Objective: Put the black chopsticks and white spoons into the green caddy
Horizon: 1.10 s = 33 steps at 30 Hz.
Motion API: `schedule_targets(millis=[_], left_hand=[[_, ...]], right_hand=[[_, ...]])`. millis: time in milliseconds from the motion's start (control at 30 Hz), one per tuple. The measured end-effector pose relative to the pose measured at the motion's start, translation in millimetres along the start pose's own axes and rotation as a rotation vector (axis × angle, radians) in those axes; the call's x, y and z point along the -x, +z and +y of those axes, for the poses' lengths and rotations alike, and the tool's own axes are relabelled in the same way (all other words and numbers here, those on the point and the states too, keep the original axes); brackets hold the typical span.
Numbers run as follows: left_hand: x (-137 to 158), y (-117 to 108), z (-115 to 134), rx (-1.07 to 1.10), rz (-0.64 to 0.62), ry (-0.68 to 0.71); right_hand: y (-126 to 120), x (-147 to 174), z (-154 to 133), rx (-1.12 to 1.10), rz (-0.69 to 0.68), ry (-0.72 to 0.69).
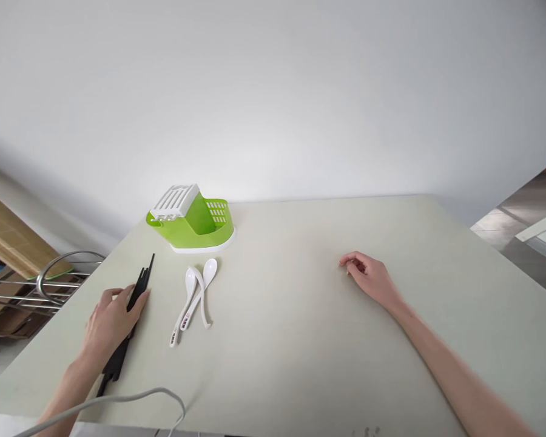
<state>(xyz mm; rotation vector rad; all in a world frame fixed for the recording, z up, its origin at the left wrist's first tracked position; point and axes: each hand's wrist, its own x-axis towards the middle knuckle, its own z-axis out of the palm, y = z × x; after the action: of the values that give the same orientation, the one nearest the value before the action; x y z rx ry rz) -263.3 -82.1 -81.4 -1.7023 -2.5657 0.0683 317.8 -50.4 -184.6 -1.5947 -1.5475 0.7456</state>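
My left hand point(113, 315) reaches over a bundle of black chopsticks point(118, 358) at the left of the table, thumb on one side and fingers on the other. The chopsticks lie lengthwise with uneven ends, and their middle is partly hidden under the hand. To the right of them, three white spoons point(193, 306) lie crossed over each other, one turned with its bowl down. My right hand point(368, 276) rests on the right half of the table, fingers loosely curled in, with nothing visible in it.
A green and white utensil caddy point(193, 224) with a slotted top stands at the back left near the wall. A grey cable point(131, 397) crosses the lower left, over my left forearm. Beyond the table's left edge are a metal rack point(50, 285) and a bamboo board point(18, 233).
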Motion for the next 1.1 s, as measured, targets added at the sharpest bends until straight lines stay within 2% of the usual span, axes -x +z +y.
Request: schedule_targets(millis=[200, 333, 500, 667, 800, 967, 1100], left_hand=[[-2, -18, 14, -0.21, -0.151, -0.031], [6, -12, 18, -0.268, -0.088, 0.009], [13, 2, 9, -0.174, 0.049, 0.033], [15, 0, 7, -0.071, 0.01, 0.053], [17, -6, 16, 0.006, 0.048, 0.117], [27, -28, 38, 0.183, 0.185, 0.15], [41, -58, 65, 0.476, 0.439, 0.075]], right_hand=[[0, 1, 0, 0.0, 0.007, -0.015], [-1, 3, -2, -0.021, 0.01, -0.027], [0, 3, -1, -0.022, 0.006, -0.023], [0, 3, 1, -0.018, 0.003, -0.031], [0, 4, 0, -0.022, 0.004, -0.03], [-2, 5, -4, -0.028, -0.007, -0.039], [-1, 5, -4, -0.023, -0.013, -0.042]])
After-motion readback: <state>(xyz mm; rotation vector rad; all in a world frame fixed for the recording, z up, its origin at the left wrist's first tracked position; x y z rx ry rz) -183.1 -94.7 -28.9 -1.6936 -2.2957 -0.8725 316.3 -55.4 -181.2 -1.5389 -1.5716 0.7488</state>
